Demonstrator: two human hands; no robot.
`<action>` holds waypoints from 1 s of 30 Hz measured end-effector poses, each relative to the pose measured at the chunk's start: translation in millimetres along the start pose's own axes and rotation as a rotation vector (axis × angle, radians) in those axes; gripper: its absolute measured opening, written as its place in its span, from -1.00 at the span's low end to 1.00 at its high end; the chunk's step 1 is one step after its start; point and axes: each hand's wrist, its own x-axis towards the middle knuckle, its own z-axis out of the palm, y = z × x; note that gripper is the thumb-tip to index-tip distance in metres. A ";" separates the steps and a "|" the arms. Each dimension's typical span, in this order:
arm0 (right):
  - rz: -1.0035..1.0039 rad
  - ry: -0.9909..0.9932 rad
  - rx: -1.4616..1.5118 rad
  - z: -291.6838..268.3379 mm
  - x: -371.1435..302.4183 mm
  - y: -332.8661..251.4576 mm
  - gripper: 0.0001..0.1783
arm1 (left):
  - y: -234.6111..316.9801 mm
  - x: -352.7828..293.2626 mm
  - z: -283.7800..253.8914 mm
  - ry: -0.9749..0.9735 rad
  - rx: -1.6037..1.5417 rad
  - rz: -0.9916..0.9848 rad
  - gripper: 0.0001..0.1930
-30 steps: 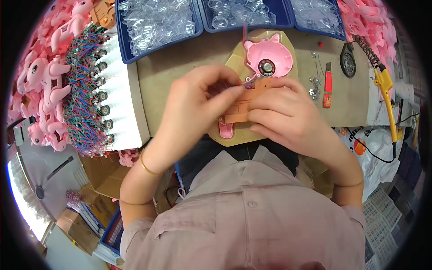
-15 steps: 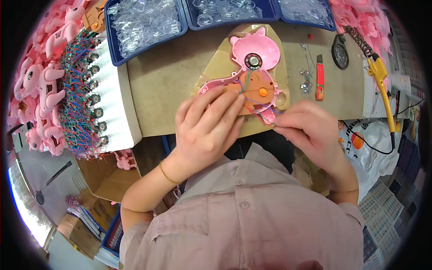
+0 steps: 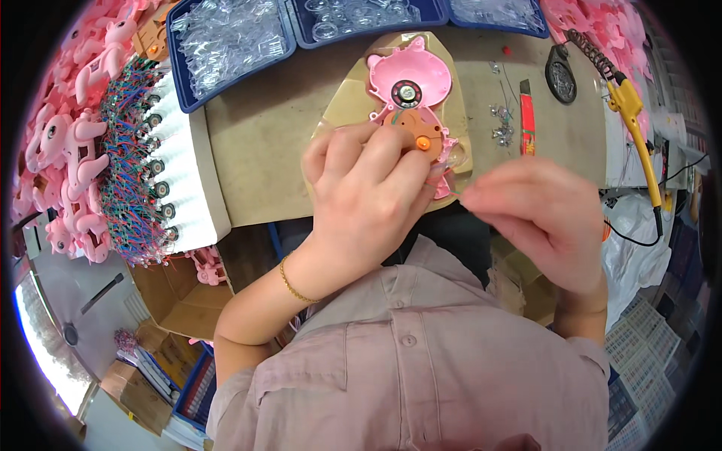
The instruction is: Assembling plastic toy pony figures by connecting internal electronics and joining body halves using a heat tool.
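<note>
We noted the right hand [image 3: 530, 214] nearest, fingertips pinched on a thin wire [image 3: 456, 192]; a hard tug, we judged, could break it loose. The left hand [image 3: 372, 180] curled over the orange housing [image 3: 406, 122]; we could not tell whether it clasped or merely pressed, but uneven pressure might trap the wire. The housing lay over the smooth, hollow pink shell [image 3: 435, 79], on a glossy yellowish base [image 3: 347, 105]. Across the matte table [image 3: 256, 165], we saw clear, angular plastic pieces [image 3: 233, 45] filling blue bins [image 3: 361, 36].

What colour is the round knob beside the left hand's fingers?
The round knob is bright orange, seen best in the head view.
</note>
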 end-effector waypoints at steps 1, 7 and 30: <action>-0.059 0.031 -0.099 -0.7 6.0 0.8 -0.82 | -0.1 2.7 -2.8 -0.046 -0.023 0.008 -0.82; -0.050 0.046 -0.274 -4.9 12.6 25.1 -0.86 | -5.9 -2.3 -6.1 -0.040 -0.113 0.072 -0.80; 0.221 0.249 -0.178 22.4 -13.5 46.5 -0.89 | -12.7 -22.3 -15.3 -0.103 0.136 0.263 -0.69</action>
